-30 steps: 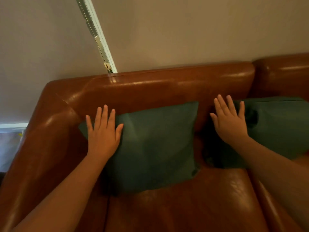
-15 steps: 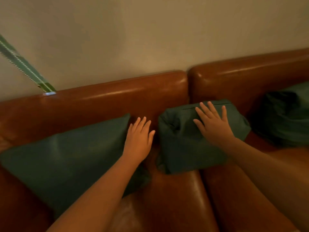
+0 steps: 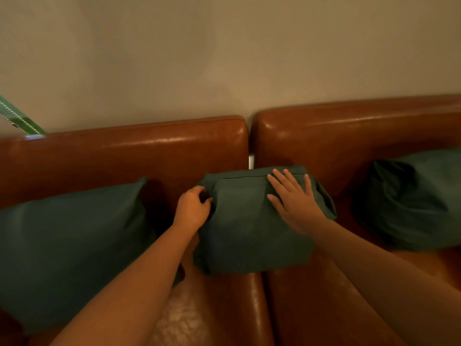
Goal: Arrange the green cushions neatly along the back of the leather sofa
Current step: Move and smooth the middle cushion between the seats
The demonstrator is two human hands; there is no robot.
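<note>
Moved: the left hand [image 3: 193,211] has left the left cushion [image 3: 72,243] and now pinches the middle cushion [image 3: 249,236] at its far-left corner.
Right hand [image 3: 295,201]: fingers spread, flat on the middle cushion's top.
Middle cushion: slumped, long axis left-right, straddling the sofa [image 3: 129,156] back's seam.
Right cushion [image 3: 414,198]: crumpled, well apart.
Turning point: both hands are on it; it needs raising upright against the back.

Left cushion [image 3: 72,245]: cut by left frame edge; lower right corner hidden behind left forearm. Right cushion [image 3: 414,201]: cut by right frame edge, folds lost in shadow. Left hand [image 3: 192,208]: fingertips buried in fabric at left end of middle cushion [image 3: 249,233]. Middle cushion underside hidden against sofa [image 3: 124,156] seat.
</note>
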